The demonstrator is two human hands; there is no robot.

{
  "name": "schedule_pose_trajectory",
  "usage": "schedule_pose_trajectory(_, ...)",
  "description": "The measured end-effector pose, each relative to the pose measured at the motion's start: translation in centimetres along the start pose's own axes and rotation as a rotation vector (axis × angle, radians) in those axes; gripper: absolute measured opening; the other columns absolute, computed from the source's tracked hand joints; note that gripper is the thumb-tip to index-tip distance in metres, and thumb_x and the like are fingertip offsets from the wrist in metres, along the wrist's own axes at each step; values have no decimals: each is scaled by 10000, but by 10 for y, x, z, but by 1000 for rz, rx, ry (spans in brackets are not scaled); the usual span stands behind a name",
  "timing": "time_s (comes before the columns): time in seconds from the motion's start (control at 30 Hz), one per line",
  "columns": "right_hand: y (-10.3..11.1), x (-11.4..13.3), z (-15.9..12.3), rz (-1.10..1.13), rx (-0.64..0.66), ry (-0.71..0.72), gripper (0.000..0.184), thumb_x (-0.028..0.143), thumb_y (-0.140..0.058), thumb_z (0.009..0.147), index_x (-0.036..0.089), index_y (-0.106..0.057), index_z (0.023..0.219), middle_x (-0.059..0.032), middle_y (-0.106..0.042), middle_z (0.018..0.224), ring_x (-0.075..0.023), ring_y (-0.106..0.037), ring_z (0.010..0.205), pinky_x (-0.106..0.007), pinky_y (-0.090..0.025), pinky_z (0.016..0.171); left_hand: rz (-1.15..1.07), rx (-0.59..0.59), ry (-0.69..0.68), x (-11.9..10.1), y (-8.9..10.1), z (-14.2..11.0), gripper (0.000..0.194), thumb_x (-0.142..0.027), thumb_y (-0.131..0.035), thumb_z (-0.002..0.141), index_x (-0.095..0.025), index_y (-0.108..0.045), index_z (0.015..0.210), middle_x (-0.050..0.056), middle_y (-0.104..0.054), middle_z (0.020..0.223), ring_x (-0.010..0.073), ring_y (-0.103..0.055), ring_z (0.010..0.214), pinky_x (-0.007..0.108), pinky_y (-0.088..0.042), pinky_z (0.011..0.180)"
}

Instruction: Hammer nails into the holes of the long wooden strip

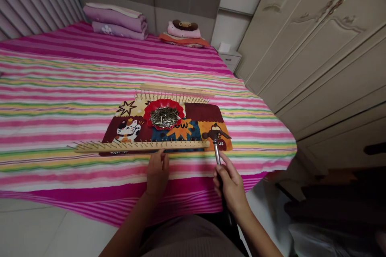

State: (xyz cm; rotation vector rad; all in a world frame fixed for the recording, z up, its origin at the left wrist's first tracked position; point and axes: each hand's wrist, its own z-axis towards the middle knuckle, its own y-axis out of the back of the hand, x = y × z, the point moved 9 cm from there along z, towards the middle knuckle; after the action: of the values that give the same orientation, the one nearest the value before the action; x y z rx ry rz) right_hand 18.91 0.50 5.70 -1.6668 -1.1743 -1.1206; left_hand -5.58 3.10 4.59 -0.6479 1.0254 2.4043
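One hammer (217,156) juts head-first beyond the right grip (230,188).

The metal claw hammer (217,154) has a dark head, silver shaft and black grip. The long, nail-studded wooden strip (181,144) is pale tan. The round scalloped bowl (164,103) is red, its thin metal nails (164,117) silvery. The patchwork mat (203,112) mixes maroon, yellow, orange and blue; the wide cloth (75,122) is striped pink, white, yellow and green.
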Motion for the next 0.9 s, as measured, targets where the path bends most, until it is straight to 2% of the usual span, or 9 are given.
schedule_pose_trajectory(0.13, 25, -7, 6, 109, -106, -34, 774, 410, -696, 692, 244, -432, 1401, 78, -515, 616, -71, -407, 418, -148, -280, 302, 52, 127, -240, -36, -12, -13, 174, -220, -482, 900, -185, -628, 987, 86, -672, 949, 200, -595, 930, 347, -453, 851)
schedule_pose_trajectory(0.3, 34, -14, 6, 168, -139, -82, 754, 394, -717, 673, 254, -464, 1369, 77, -519, 608, -70, -416, 419, -144, -287, 307, 176, 140, -294, -52, -35, -2, 228, -188, -477, 895, -188, -638, 1056, 101, -680, 1057, 233, -589, 996, 386, -423, 863)
schedule_pose_trajectory(0.4, 37, -18, 6, 165, -152, -79, 758, 388, -735, 653, 257, -479, 1354, 73, -527, 609, -70, -416, 416, -145, -288, 304, 221, 158, -282, -50, -44, 6, 219, -182, -494, 888, -186, -642, 1050, 101, -676, 1090, 238, -583, 1003, 387, -420, 861)
schedule_pose_trajectory(0.5, 38, -23, 10, 161, -151, -93, 784, 387, -750, 636, 272, -475, 1360, 72, -528, 599, -71, -411, 408, -145, -286, 302, 255, 145, -225, -40, -44, 10, 199, -178, -510, 883, -217, -651, 1018, 88, -678, 1073, 223, -585, 987, 382, -419, 844)
schedule_pose_trajectory(0.67, 36, -27, 15, 171, -152, -112, 791, 382, -758, 625, 258, -479, 1355, 70, -531, 582, -74, -413, 403, -146, -288, 304, 266, 131, -260, -34, -39, 12, 159, -181, -511, 889, -218, -653, 949, 75, -688, 1030, 207, -592, 957, 365, -414, 841)
schedule_pose_trajectory(0.9, 33, -24, 15, 215, -144, -104, 774, 378, -742, 638, 239, -473, 1350, 77, -521, 577, -76, -415, 403, -146, -289, 299, 194, 135, -292, -18, -31, 15, 237, -147, -446, 895, -208, -657, 985, 92, -699, 1010, 205, -608, 950, 359, -421, 833)
